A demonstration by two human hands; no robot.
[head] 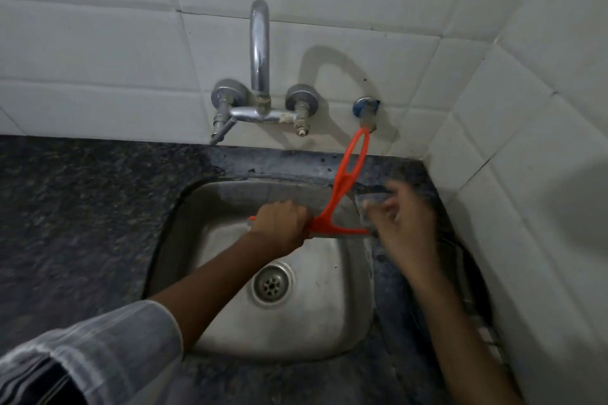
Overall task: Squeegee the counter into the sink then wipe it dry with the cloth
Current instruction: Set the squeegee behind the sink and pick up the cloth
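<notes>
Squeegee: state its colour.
The squeegee is bright orange, seen in the head view.

Centre frame: left hand [281, 227] closed around blade end of orange squeegee [342, 194], held over steel sink [329, 332]. Right hand [406, 223], blurred, fingers curled, at sink's right edge on dark counter [82, 223]. Tap [260, 56] upper centre.

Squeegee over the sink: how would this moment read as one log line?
step: squeegee phase | left hand: gripping orange squeegee by its blade end | right hand: blurred, on counter beside sink | cloth: unclear
</notes>
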